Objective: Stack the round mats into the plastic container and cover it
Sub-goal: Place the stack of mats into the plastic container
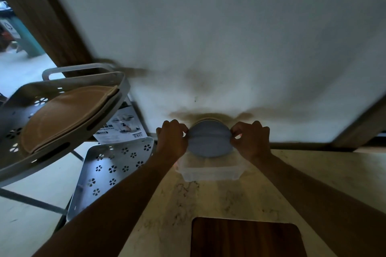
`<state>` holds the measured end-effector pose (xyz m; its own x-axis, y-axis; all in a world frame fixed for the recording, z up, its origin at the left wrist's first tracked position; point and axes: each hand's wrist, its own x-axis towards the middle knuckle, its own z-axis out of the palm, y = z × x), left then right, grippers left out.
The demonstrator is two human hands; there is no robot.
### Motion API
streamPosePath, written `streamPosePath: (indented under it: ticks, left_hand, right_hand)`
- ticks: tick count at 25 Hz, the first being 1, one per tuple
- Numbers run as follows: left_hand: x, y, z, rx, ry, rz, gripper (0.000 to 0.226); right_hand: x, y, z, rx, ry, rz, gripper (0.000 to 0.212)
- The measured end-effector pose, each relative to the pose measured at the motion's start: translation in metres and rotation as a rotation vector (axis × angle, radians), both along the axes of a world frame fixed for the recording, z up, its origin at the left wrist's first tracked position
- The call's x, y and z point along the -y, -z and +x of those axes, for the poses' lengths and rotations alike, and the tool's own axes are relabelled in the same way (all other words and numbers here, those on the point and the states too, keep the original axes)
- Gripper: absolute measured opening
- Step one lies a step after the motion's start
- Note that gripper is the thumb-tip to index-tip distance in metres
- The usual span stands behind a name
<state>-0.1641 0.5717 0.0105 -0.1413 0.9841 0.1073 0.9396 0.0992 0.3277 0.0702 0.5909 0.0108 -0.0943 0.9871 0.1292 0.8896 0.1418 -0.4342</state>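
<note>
A stack of blue-grey round mats (209,140) is held up over the far end of a clear plastic container (210,170) that stands on the marble counter near the wall. My left hand (172,137) pinches the stack's left edge and my right hand (251,137) pinches its right edge. The mats look bent slightly across the middle, and their lower edge dips toward the container's opening. A pale rim shows behind the top of the stack. No lid for the container can be made out.
A dark wooden cutting board (246,238) lies on the counter close to me. Left of the counter stands a grey perforated rack (62,98) holding a tan cushion (64,117), with a lower perforated shelf (112,171) and a printed box (123,125). The white wall (208,37) is right behind the container.
</note>
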Motion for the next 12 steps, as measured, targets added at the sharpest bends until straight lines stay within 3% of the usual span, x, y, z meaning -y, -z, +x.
streamPosePath:
  ticks: [12]
  left_hand:
    - [-0.007,0.015,0.0,-0.005,-0.057,0.071,0.016]
  right_hand:
    - [-0.005,0.002,-0.013,0.259,0.017,0.06,0.019]
